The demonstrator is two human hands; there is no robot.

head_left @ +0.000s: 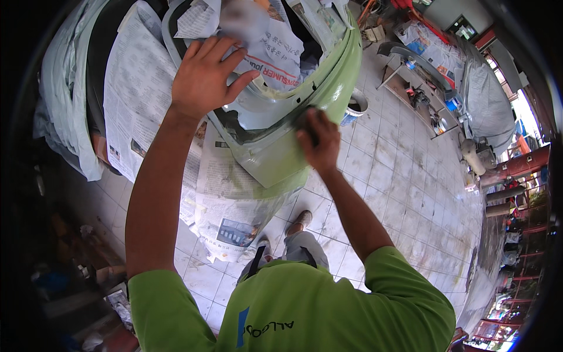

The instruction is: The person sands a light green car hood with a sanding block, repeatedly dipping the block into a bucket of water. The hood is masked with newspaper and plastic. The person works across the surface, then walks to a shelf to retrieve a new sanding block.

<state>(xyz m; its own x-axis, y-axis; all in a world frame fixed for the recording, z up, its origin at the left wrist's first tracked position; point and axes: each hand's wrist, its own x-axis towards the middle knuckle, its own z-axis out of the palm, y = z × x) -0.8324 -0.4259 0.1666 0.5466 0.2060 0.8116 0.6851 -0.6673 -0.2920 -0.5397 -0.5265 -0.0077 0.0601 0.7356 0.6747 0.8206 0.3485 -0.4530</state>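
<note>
"How is the left hand [202,85] positioned?"
"It is spread open, with nothing gripped, at the grey frame [169,36]."
"The right hand [324,145]?"
"It is curled over a dark block [307,127], which is held at the pale green body panel [278,161], centrally located."

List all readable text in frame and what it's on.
Wording isn't copied here, only where it stands:
Green shirt: dark lettering beside a blue stripe.
Newspaper right of the left hand: large red and black print.
Long newspaper sheet on the left: columns too small to read.
Lower newspaper sheet: columns also too small.
</note>
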